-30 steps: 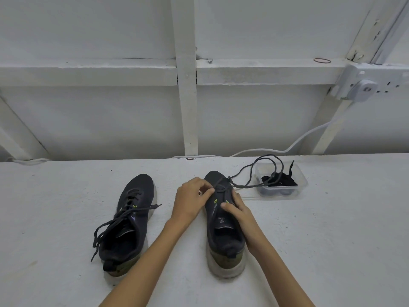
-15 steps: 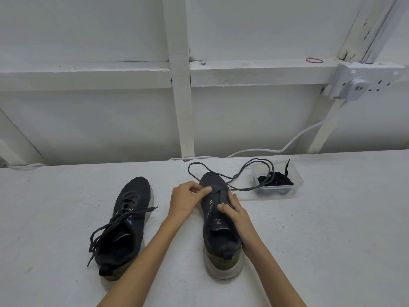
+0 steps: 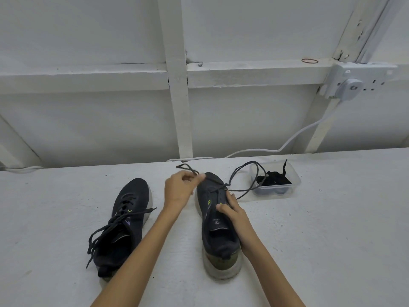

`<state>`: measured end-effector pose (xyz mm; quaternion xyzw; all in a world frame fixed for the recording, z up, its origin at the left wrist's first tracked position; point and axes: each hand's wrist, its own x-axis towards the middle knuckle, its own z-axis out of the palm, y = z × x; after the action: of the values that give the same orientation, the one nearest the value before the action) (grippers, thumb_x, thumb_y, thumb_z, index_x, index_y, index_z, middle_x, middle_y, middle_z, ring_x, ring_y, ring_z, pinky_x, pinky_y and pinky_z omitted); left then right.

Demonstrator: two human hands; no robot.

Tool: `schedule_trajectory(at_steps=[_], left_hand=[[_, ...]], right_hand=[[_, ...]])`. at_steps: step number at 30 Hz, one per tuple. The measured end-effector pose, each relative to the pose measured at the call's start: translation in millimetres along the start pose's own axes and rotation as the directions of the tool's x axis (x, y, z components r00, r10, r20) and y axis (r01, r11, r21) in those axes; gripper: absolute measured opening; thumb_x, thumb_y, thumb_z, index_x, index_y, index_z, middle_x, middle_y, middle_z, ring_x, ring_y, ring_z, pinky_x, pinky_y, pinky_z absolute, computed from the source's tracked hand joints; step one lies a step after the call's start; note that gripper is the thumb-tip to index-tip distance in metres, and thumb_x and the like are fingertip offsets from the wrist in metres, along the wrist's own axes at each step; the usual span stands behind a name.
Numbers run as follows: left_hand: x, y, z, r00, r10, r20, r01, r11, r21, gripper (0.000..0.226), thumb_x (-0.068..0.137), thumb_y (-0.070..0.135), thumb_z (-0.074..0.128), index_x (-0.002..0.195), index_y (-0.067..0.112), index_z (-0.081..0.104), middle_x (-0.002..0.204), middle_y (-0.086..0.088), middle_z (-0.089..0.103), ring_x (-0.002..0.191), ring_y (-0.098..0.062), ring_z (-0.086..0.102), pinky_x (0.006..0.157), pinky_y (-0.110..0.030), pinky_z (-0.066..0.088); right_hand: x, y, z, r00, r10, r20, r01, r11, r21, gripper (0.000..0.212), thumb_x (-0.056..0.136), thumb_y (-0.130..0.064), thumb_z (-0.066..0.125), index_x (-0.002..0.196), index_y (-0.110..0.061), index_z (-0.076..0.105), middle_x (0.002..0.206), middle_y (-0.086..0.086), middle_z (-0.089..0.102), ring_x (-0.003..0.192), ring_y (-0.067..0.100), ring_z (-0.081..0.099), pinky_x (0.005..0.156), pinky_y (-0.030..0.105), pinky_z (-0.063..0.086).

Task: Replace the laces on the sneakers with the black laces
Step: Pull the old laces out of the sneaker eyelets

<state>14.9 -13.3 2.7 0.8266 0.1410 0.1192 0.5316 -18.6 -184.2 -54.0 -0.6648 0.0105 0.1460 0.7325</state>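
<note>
White table (image 3: 332,229): left hand (image 3: 179,189) pinches lace (image 3: 240,191), right hand (image 3: 234,216) grips sneaker (image 3: 207,191).

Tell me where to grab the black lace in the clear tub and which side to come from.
Pinch the black lace's upright end, coming down from above on the right. It pokes up above the rim of the clear tub, while the grey lace threaded in the right sneaker loops over the tub's left side and would probably snag.

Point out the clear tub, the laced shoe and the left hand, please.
clear tub (image 3: 294,175): head view, right wall.
laced shoe (image 3: 135,189): head view, toe.
left hand (image 3: 179,192): head view, back of hand.
</note>
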Motion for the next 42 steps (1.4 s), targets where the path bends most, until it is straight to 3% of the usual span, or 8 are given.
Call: schedule_trajectory(at_steps=[5, 9, 12, 19, 24, 29, 34, 42], left_hand=[[-9, -16, 14, 0.994, 0.028, 0.105, -0.039, 0.994, 0.104, 0.018, 0.079, 0.029, 0.079, 0.075, 0.016, 0.067, 0.068, 0.002, 0.065, 0.062, -0.015, 0.059, 0.072, -0.035, 0.056], [4, 7, -5, 0.988, 0.059, -0.145, -0.069, 0.996, -0.059, 0.018, 0.088, 0.022, 0.071, 0.085, 0.003, 0.069, 0.062, 0.001, 0.060, 0.048, -0.006, 0.052, 0.055, -0.012, 0.044], [16, 17, -20, 0.958, 0.054, -0.280, -0.088, 0.990, -0.110, 0.024, 0.089, 0.030, 0.069, 0.084, 0.007, 0.066, 0.064, 0.001, 0.062, 0.046, -0.002, 0.053, 0.059, -0.019, 0.046], [-8, -13, 9, 0.985, -0.081, 0.152, 0.078, 0.997, 0.027, 0.030, 0.074, 0.040, 0.082, 0.085, 0.014, 0.070, 0.079, 0.001, 0.069, 0.065, -0.012, 0.058, 0.069, -0.027, 0.053], [-3, -11, 4, 0.985, 0.005, 0.170, -0.022, 0.995, 0.098, 0.008, 0.085, 0.019, 0.074, 0.081, 0.014, 0.069, 0.070, 0.002, 0.065, 0.057, -0.010, 0.057, 0.066, -0.028, 0.050], [15, 0, -17, 0.998, 0.016, 0.065, -0.021, 0.997, 0.071, 0.019, 0.085, 0.025, 0.074, 0.080, 0.007, 0.070, 0.064, 0.001, 0.065, 0.048, -0.008, 0.060, 0.067, -0.028, 0.053], [-1, -16, -3, 0.951, -0.171, 0.258, 0.142, 0.982, 0.128, 0.050, 0.074, 0.052, 0.077, 0.073, 0.002, 0.072, 0.067, -0.007, 0.072, 0.059, -0.018, 0.068, 0.069, -0.030, 0.058], [0, -9, 5, 0.931, -0.092, 0.352, 0.046, 0.989, 0.137, 0.028, 0.094, 0.025, 0.060, 0.068, 0.016, 0.057, 0.070, 0.001, 0.059, 0.069, -0.015, 0.053, 0.065, -0.027, 0.042]], right_hand=[[2, 4, 0, 1.000, -0.018, 0.016, 0.018, 1.000, -0.002, 0.076, 0.069, -0.053, 0.070, 0.140, -0.039, 0.048, 0.153, -0.002, 0.038, 0.135, 0.015, 0.045, 0.112, 0.045, 0.039], [4, 7, -2, 1.000, 0.002, 0.011, -0.002, 1.000, 0.006, 0.089, 0.065, -0.057, 0.071, 0.146, -0.038, 0.040, 0.157, -0.008, 0.032, 0.140, 0.016, 0.038, 0.114, 0.045, 0.036], [4, 8, -3, 1.000, 0.004, 0.008, -0.004, 1.000, 0.010, 0.093, 0.063, -0.058, 0.071, 0.148, -0.036, 0.039, 0.157, -0.010, 0.030, 0.141, 0.015, 0.036, 0.115, 0.045, 0.035], [7, 10, -2, 1.000, -0.008, 0.004, 0.008, 1.000, 0.029, 0.082, 0.066, -0.053, 0.072, 0.143, -0.038, 0.045, 0.154, -0.006, 0.037, 0.138, 0.014, 0.041, 0.113, 0.044, 0.038], [9, 13, -3, 1.000, -0.006, 0.006, 0.006, 1.000, 0.028, 0.082, 0.067, -0.054, 0.073, 0.142, -0.041, 0.045, 0.155, -0.007, 0.035, 0.140, 0.014, 0.039, 0.114, 0.045, 0.036], [11, 16, -4, 1.000, 0.006, 0.012, -0.006, 0.999, 0.034, 0.089, 0.061, -0.061, 0.076, 0.142, -0.040, 0.044, 0.155, -0.005, 0.036, 0.139, 0.018, 0.041, 0.113, 0.047, 0.037], [12, 17, -3, 1.000, -0.005, 0.022, 0.004, 0.999, 0.040, 0.094, 0.056, -0.067, 0.077, 0.141, -0.042, 0.045, 0.155, -0.002, 0.037, 0.138, 0.018, 0.042, 0.112, 0.048, 0.038], [11, 16, -3, 1.000, -0.008, 0.008, 0.007, 0.999, 0.040, 0.087, 0.062, -0.061, 0.076, 0.142, -0.042, 0.045, 0.155, -0.005, 0.037, 0.140, 0.017, 0.039, 0.114, 0.048, 0.036]])
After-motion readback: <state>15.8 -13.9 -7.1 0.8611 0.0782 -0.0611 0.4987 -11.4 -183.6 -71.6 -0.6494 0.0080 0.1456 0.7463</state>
